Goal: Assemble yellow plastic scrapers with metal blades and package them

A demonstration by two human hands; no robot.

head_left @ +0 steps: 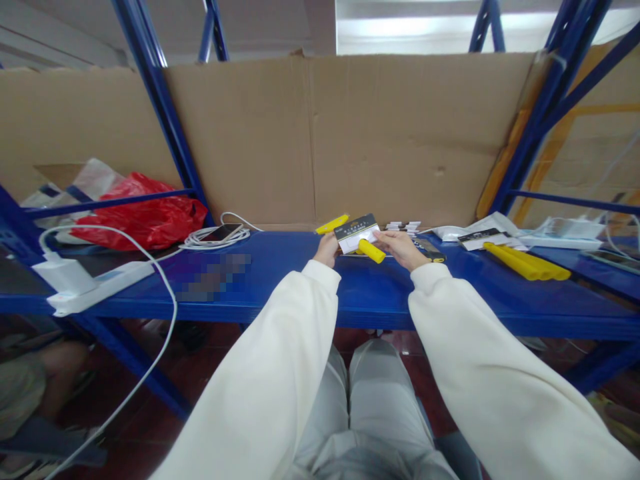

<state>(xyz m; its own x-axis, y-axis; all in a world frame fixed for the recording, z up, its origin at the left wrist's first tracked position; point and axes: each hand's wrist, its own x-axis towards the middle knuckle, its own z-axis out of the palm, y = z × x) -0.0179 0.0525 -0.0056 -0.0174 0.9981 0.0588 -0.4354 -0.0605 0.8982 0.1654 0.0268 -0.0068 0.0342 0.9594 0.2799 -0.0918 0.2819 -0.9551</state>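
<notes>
My left hand (327, 250) is closed on the left edge of a black-and-white printed card (357, 235), held tilted just above the blue tabletop. My right hand (401, 249) pinches the card's right side. Against the card's lower right part shows a short yellow tube (371, 251); whether it is fixed to the card I cannot tell. Behind my left hand is another yellow piece (332, 225). Beyond my right hand lie small black-and-white cards (404, 227), and a dark printed item (431, 251) is beside its wrist.
Several yellow tubes (525, 261) and a printed card (484, 238) lie on the right. On the left are a white power strip (110, 283) with a looping cable, a coiled cable (213, 238) and a red plastic bag (145, 212). A cardboard panel (390, 140) stands behind, between blue posts.
</notes>
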